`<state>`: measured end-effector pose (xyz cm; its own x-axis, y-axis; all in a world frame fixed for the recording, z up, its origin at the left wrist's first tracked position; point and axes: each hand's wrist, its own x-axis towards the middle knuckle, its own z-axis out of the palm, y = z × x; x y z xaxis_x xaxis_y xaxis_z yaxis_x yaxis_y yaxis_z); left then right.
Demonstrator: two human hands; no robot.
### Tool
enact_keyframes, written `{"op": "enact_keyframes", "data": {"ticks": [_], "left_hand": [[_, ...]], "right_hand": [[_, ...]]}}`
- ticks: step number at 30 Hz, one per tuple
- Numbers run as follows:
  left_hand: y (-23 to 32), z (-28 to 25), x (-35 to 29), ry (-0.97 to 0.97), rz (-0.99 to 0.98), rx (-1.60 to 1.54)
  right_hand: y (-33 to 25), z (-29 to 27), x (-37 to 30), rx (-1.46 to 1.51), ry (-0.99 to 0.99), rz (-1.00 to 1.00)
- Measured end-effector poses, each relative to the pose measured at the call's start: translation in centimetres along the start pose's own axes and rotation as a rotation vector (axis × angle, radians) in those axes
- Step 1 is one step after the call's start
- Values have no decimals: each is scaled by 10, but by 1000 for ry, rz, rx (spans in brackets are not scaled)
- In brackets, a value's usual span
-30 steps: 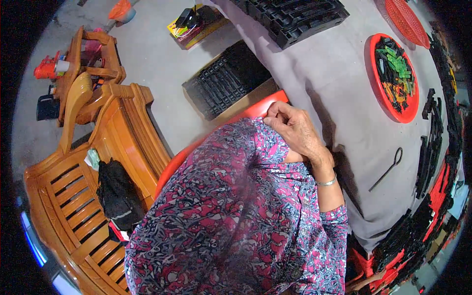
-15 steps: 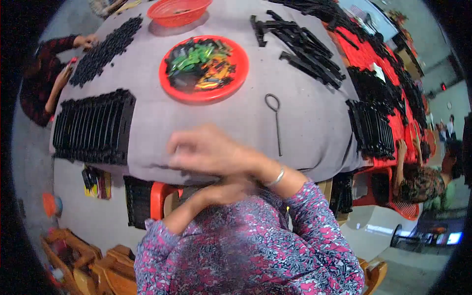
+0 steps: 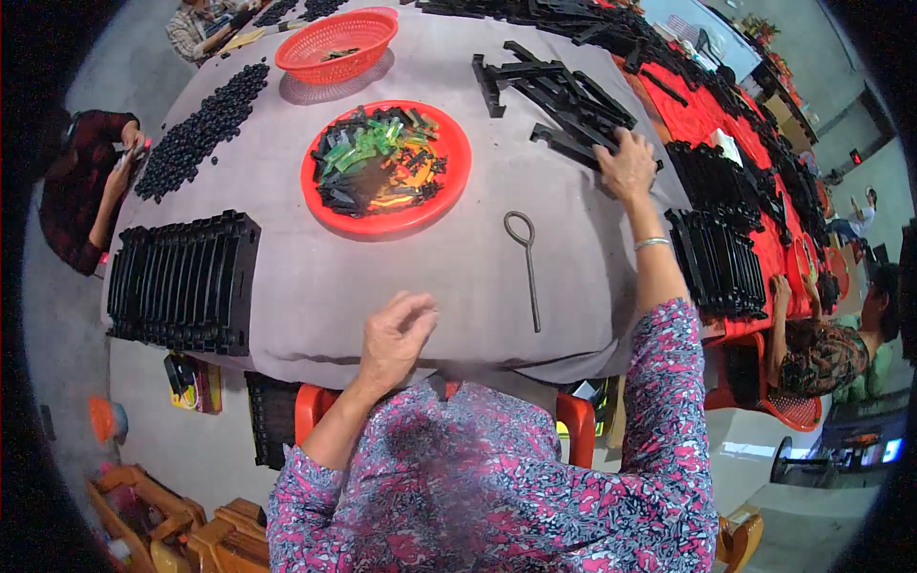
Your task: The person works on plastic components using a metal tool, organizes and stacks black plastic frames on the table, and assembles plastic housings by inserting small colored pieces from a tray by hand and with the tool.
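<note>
At the far right of the table, my right hand (image 3: 630,164) reaches onto a loose pile of long black plastic strips (image 3: 564,95). Its fingers are bent over the near end of one black plastic strip (image 3: 565,145), partly covering it. My left hand (image 3: 394,336) hovers over the front edge of the table, fingers loosely curled and thumb apart, with nothing visible in it. Between the hands lies a metal rod with a looped end (image 3: 531,277). Beyond the left hand sits a red round tray (image 3: 458,186) of small black, green and orange pieces.
A row of black plastic frames (image 3: 181,282) stands at the left, with a heap of small black pieces (image 3: 205,129) behind it. A red basket (image 3: 336,48) is at the back. More black parts (image 3: 721,263) lie on a red cloth to the right. Other people work nearby.
My hands were crossed and close together near the front edge. My right hand has gone far right to the black strips, while the left stays near the edge, now uncovered.
</note>
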<state>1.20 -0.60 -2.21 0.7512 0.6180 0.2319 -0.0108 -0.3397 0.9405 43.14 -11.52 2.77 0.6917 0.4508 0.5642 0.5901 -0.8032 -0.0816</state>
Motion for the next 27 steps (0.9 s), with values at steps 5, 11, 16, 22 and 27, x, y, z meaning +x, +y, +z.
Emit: {"op": "enact_keyframes", "data": {"ticks": [5, 11, 16, 22, 27], "left_hand": [[4, 2, -7, -39, 31, 95], [-7, 13, -2, -8, 180, 178], [-12, 9, -7, -45, 205, 126], [4, 4, -13, 275, 220, 148], [20, -16, 4, 335, 359, 465]], "right_hand": [[25, 7, 5, -105, -244, -37], [44, 10, -1, 66, -227, -107], [-32, -18, -40, 513, -154, -192], [-119, -94, -139, 711, -358, -652], [-159, -109, -182, 631, -411, -854]]}}
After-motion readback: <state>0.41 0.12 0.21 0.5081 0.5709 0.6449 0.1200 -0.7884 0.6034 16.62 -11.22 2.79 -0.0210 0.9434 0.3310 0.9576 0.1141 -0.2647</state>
